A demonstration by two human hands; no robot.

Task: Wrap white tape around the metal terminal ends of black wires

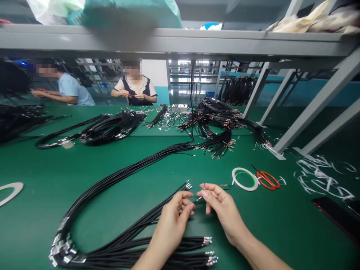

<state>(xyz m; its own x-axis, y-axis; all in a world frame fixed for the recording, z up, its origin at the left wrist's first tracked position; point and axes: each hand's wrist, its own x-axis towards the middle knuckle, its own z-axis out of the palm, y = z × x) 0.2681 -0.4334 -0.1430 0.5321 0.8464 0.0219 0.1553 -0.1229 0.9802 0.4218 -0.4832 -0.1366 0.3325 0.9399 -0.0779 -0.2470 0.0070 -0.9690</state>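
While lots of cable lies on the green desk [126, 195], just one end is in the hands. Think of a clock around the hands. A big pile of cables [216, 112] sits far off near 12 o'clock and looks left for later. The near bundle [118, 175] bends at 8 o'clock, where silver bands [63, 243] sit on it. Two bunches [194, 243] at 6 o'clock lie with their ends in line, so they may be done. The left hand [174, 215] grips one thin cable close to its end. The right hand [225, 208] pinches the silver tip [199, 199], so this one seems half done. I can't tell if it holds tape too. A tape roll [233, 176] and scissors [270, 183] wait near 3 o'clock. Loose ends [188, 185] at 11 o'clock may still need work.
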